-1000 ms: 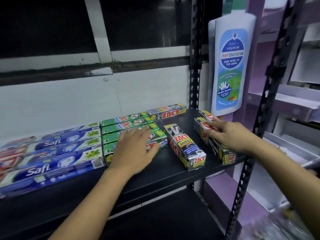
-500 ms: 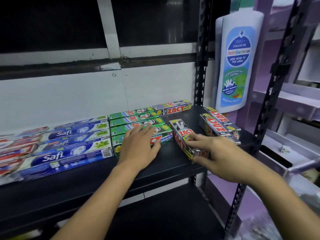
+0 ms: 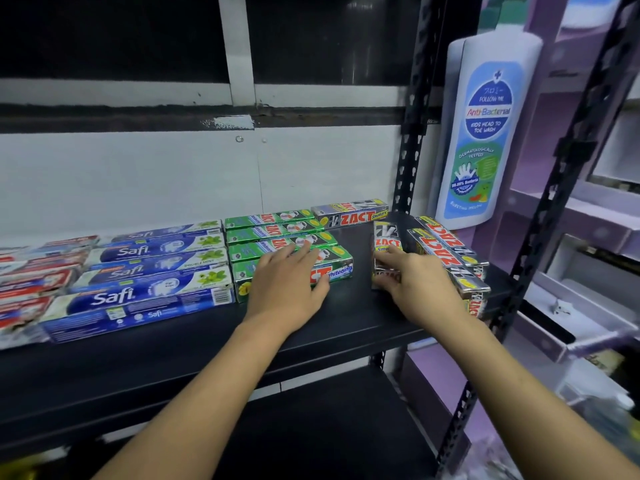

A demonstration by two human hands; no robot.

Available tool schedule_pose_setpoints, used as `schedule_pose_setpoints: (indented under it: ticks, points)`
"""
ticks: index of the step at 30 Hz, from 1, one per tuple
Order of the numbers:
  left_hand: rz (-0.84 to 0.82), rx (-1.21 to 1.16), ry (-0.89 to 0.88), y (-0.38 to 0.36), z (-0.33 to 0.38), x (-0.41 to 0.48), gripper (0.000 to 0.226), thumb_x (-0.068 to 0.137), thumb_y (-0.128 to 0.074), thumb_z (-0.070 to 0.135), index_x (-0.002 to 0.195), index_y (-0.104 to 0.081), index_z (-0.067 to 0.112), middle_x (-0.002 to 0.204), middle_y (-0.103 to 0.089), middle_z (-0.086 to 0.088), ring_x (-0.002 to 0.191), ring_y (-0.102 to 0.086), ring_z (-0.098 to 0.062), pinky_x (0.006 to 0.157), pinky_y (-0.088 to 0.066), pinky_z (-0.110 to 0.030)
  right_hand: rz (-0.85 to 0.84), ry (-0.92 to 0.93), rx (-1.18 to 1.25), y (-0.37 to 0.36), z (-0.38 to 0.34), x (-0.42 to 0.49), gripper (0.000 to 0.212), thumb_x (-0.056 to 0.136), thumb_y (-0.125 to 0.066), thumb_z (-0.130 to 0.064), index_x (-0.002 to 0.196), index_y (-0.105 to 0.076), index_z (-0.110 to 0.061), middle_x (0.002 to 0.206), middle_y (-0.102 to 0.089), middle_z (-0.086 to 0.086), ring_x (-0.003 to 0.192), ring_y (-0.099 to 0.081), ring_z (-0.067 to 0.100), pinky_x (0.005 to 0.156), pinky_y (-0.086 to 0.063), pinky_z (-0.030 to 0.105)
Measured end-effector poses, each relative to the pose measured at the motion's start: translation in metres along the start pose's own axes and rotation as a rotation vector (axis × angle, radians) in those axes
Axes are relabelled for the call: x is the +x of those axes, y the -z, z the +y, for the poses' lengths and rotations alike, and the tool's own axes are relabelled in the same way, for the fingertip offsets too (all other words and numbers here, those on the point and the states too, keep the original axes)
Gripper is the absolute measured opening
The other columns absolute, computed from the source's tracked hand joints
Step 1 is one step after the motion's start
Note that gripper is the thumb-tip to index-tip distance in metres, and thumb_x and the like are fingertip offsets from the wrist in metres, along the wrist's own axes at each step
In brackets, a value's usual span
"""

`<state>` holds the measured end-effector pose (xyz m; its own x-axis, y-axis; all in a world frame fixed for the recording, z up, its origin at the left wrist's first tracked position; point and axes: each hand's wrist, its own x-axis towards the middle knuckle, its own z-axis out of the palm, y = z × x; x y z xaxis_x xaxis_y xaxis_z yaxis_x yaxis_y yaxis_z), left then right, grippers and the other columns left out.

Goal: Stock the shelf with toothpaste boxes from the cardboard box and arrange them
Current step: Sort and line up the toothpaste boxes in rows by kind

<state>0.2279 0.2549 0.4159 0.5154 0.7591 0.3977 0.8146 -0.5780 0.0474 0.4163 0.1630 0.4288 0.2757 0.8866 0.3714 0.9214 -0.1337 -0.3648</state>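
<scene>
Left hand [image 3: 284,287] lies flat, fingers straight, on the green Zact boxes [image 3: 277,233]; right of them, right hand [image 3: 420,289] grips a silver Zact Smokers box [image 3: 387,237].

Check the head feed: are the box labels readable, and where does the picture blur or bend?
Head view: sharp at centre, so the blue Safi toothpaste boxes, green ZACT Whitening boxes and the silver ZACT Smokers box held by the right hand read fine; red boxes at the left edge smear; the black metal upright bows from wide-angle distortion; lower right corner is blurred.
</scene>
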Motion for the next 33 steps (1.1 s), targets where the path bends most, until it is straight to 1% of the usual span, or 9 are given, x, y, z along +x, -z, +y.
schedule_pose_setpoints:
  ticks: [5, 10, 13, 17, 20, 24, 26, 30, 33]
  points:
    - [0.009, -0.010, -0.001, 0.001, 0.000, 0.000, 0.057, 0.099, -0.034, 0.053, 0.150, -0.036, 0.029, 0.160, -0.029, 0.008, 0.147, -0.024, -0.017, 0.118, -0.016, -0.039, 0.090, -0.079, 0.132, -0.018, 0.004, 0.021, 0.044, 0.086, -0.071, -0.029, 0.130, -0.063, -0.025, 0.140, -0.056, 0.006, 0.126, -0.054, 0.028, 0.104, -0.044, 0.038]
    - [0.003, -0.010, 0.002, 0.001, 0.000, 0.000, 0.057, 0.100, -0.033, 0.053, 0.151, -0.035, 0.030, 0.160, -0.028, 0.008, 0.148, -0.022, -0.016, 0.118, -0.014, -0.039, 0.113, -0.200, 0.187, -0.026, 0.000, 0.048, 0.034, 0.082, -0.072, -0.036, 0.114, -0.068, -0.028, 0.108, -0.069, 0.012, 0.097, -0.063, 0.034, 0.081, -0.049, 0.033]
    - [0.003, -0.016, 0.007, 0.001, 0.001, 0.000, 0.056, 0.100, -0.033, 0.053, 0.151, -0.035, 0.030, 0.160, -0.027, 0.008, 0.148, -0.022, -0.017, 0.118, -0.014, -0.039, 0.150, -0.190, 0.209, -0.029, -0.005, 0.060, 0.026, 0.082, -0.074, -0.036, 0.104, -0.071, -0.022, 0.096, -0.071, 0.010, 0.092, -0.064, 0.031, 0.073, -0.046, 0.029]
    - [0.004, -0.025, 0.011, 0.002, 0.001, 0.000, 0.057, 0.099, -0.033, 0.054, 0.151, -0.035, 0.030, 0.160, -0.027, 0.009, 0.148, -0.022, -0.016, 0.119, -0.014, -0.039, 0.142, -0.153, 0.282, -0.027, -0.009, 0.064, 0.047, 0.084, -0.074, -0.035, 0.124, -0.067, -0.011, 0.117, -0.070, 0.009, 0.110, -0.063, 0.025, 0.095, -0.044, 0.029]
    - [0.007, -0.020, 0.006, 0.001, 0.001, 0.001, 0.057, 0.100, -0.032, 0.054, 0.151, -0.034, 0.030, 0.160, -0.026, 0.010, 0.148, -0.021, -0.015, 0.118, -0.014, -0.039, 0.104, -0.129, 0.253, -0.026, -0.002, 0.068, 0.036, 0.088, -0.068, -0.021, 0.123, -0.067, -0.011, 0.121, -0.069, 0.008, 0.114, -0.061, 0.026, 0.098, -0.041, 0.027]
    - [0.003, -0.018, 0.010, 0.002, 0.001, 0.002, 0.056, 0.100, -0.031, 0.054, 0.151, -0.034, 0.031, 0.161, -0.026, 0.011, 0.148, -0.020, -0.014, 0.119, -0.013, -0.038, -0.015, -0.042, 0.132, -0.028, 0.008, 0.081, 0.042, 0.093, -0.060, -0.014, 0.134, -0.060, -0.024, 0.151, -0.043, 0.003, 0.138, -0.040, 0.031, 0.116, -0.025, 0.034]
    - [-0.001, -0.020, 0.011, 0.002, 0.002, 0.001, 0.057, 0.100, -0.031, 0.054, 0.151, -0.033, 0.031, 0.161, -0.025, 0.011, 0.148, -0.019, -0.015, 0.119, -0.013, -0.038, -0.016, -0.009, 0.076, -0.033, 0.010, 0.088, 0.039, 0.092, -0.063, -0.023, 0.131, -0.061, -0.031, 0.151, -0.043, 0.005, 0.135, -0.040, 0.038, 0.115, -0.030, 0.043]
    - [0.004, -0.024, 0.014, 0.002, 0.002, 0.001, 0.057, 0.100, -0.031, 0.054, 0.151, -0.033, 0.030, 0.160, -0.026, 0.011, 0.148, -0.019, -0.015, 0.119, -0.013, -0.038, 0.020, -0.011, 0.083, -0.040, 0.006, 0.098, 0.038, 0.087, -0.067, -0.041, 0.124, -0.062, -0.036, 0.127, -0.061, 0.002, 0.117, -0.052, 0.035, 0.097, -0.047, 0.048]
    - [0.007, -0.026, 0.017, 0.002, 0.002, 0.001, 0.057, 0.100, -0.031, 0.054, 0.152, -0.033, 0.031, 0.161, -0.025, 0.012, 0.148, -0.018, -0.013, 0.119, -0.012, -0.038, 0.026, -0.029, 0.024, -0.040, 0.003, 0.107, 0.042, 0.089, -0.065, -0.044, 0.130, -0.060, -0.034, 0.143, -0.051, 0.006, 0.131, -0.038, 0.037, 0.107, -0.035, 0.047]
